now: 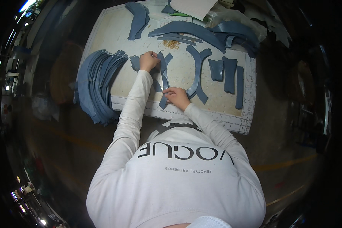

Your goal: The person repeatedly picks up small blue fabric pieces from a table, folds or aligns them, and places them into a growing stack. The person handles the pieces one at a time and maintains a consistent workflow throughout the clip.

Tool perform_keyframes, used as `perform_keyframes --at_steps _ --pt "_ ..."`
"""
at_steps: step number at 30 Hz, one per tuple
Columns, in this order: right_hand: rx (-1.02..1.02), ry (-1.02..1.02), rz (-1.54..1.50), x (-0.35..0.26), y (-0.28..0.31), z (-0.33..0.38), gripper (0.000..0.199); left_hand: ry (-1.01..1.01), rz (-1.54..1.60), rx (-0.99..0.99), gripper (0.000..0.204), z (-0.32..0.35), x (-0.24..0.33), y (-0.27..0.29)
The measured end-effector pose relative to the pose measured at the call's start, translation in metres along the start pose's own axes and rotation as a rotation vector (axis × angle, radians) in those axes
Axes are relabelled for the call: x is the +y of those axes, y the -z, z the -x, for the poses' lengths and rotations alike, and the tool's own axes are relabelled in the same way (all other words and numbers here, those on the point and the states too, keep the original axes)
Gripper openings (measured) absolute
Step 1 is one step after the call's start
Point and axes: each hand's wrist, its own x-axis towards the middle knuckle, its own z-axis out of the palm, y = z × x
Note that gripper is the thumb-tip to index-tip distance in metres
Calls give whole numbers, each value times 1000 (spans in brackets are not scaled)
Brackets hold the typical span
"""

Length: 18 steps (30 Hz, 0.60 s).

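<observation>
On the table in front of me lies a narrow, curved blue leather-like piece (164, 72), crossing another blue piece of similar shape. My left hand (149, 61) pinches near its far end, fingers closed. Closer to me, my right hand (177, 97) has its thumb and fingertips closed on the lower part of the same piece. A small blue scrap (135, 63) shows beside my left hand, partly hidden. Just right of my hands, two curved blue strips (197, 72) lie crossed over each other.
A thick fanned stack of blue pieces (97, 85) overhangs the left table edge. Yellowish rubber bands (171, 44) lie beyond my hands. Further back are long curved pieces (186, 28) and clear plastic (235, 19). Short straight pieces (229, 74) sit at right on the pale table (140, 93).
</observation>
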Motion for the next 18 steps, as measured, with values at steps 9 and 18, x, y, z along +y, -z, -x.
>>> perform_keyframes --at_steps 9,18 --pt "242 229 415 -6 9 -2 24 -76 -46 193 31 93 -4 9" --pt "411 218 149 11 -11 -38 44 81 603 -9 26 142 -30 -40"
